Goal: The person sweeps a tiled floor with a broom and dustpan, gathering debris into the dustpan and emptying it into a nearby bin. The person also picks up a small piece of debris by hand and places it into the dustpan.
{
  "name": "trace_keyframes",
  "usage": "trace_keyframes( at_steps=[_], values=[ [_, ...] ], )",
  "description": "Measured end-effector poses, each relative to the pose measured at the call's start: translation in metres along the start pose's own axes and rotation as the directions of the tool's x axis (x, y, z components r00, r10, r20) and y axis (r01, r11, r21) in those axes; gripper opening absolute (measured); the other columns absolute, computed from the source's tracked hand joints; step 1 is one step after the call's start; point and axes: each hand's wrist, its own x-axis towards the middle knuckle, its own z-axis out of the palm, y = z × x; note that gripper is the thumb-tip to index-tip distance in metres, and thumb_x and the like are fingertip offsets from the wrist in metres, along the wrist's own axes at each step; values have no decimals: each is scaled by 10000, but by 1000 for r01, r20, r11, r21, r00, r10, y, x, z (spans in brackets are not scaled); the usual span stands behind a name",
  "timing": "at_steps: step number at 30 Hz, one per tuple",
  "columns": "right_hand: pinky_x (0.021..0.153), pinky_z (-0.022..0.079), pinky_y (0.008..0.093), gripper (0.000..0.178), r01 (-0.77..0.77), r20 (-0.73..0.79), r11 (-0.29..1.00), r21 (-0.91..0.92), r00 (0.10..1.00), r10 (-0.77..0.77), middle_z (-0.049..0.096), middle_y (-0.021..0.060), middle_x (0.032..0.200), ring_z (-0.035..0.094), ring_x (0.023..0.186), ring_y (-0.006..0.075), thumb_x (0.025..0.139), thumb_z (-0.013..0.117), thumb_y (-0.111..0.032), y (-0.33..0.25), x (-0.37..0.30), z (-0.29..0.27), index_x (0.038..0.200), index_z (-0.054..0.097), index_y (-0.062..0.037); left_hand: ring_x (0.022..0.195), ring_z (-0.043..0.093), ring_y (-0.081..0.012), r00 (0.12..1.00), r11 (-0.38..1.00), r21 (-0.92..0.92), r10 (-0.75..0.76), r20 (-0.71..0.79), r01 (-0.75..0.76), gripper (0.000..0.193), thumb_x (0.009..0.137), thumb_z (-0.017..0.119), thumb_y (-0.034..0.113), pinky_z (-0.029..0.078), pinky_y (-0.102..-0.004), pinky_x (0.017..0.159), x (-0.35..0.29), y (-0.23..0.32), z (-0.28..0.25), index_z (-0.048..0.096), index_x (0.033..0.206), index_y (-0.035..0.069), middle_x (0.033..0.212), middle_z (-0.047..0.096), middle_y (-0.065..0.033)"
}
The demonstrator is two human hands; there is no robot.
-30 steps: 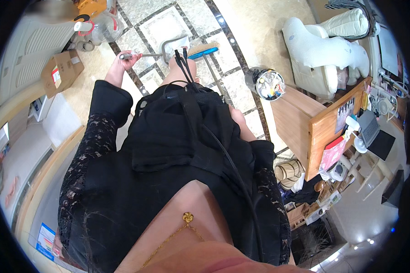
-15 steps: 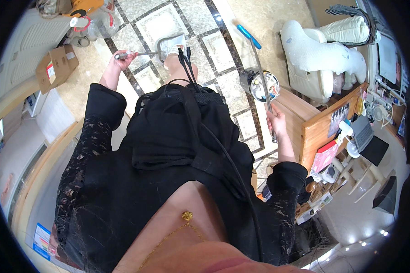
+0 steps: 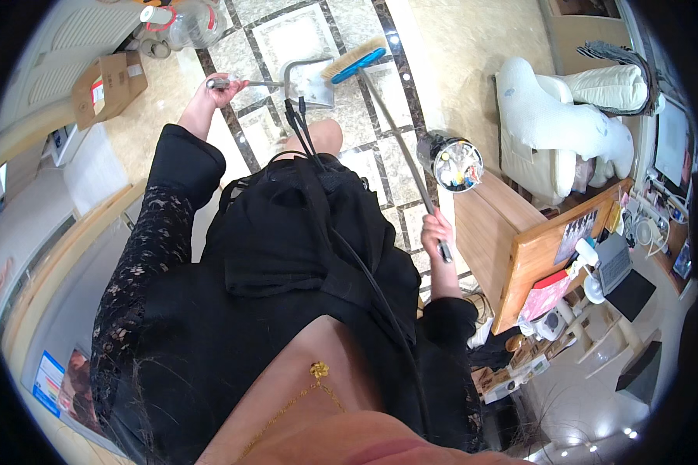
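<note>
Across the tiled floor slants the broom, a long grey pole with a blue head and beige bristles along its far side. Just left of that head is the dustpan, silvery with a darker grey rim, its thin handle running leftward. The right hand is wrapped round the pole near its end; the left hand grips the dustpan's handle. Fingers hide part of both grips, and black cables overlap the pan's near-left corner. I can't tell whether the bristles touch the tiles.
</note>
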Motion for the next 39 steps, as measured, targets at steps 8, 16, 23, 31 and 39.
trace_keyframes(
  at_steps=[8,16,23,31,39],
  values=[
    [367,345,164,299,-189,-189,982,-30,965,180,337,-29,517,332,387,57,905,419,-247,-13,136,-25,704,383,-29,609,541,-207,1000,999,-40,1,-26,-2,376,832,337,63,519,-236,487,4,3,-8,284,1130,-160,976,469,-277],
    [368,361,170,212,-121,-187,938,-326,980,62,407,45,632,353,421,56,903,433,-189,10,154,-9,826,426,8,611,555,-205,999,1000,8,8,43,-9,371,818,358,55,548,-243,507,8,-4,-7,291,1106,-168,979,474,-268],
    [331,269,165,354,-40,-126,180,-983,860,-494,501,22,592,367,391,44,864,492,-130,62,109,61,1189,439,1,597,514,-229,998,994,-86,64,-5,-64,424,830,332,93,508,-252,476,1,-12,-1,204,1155,-148,1020,431,-323],
    [335,356,257,458,-206,152,-489,-847,789,-595,482,39,523,435,362,112,827,490,-78,30,110,84,1263,371,-8,623,521,-221,997,994,-78,80,-16,-81,451,834,348,107,512,-252,489,8,-7,-3,196,1167,-155,1032,440,-297],
    [333,333,246,478,-122,57,-236,-964,773,-632,440,32,487,401,348,116,807,493,-39,38,194,28,1265,359,-13,696,517,-225,999,993,-110,34,20,-31,421,860,331,94,508,-253,502,9,2,-9,196,1162,-166,1028,419,-292]
  ],
)
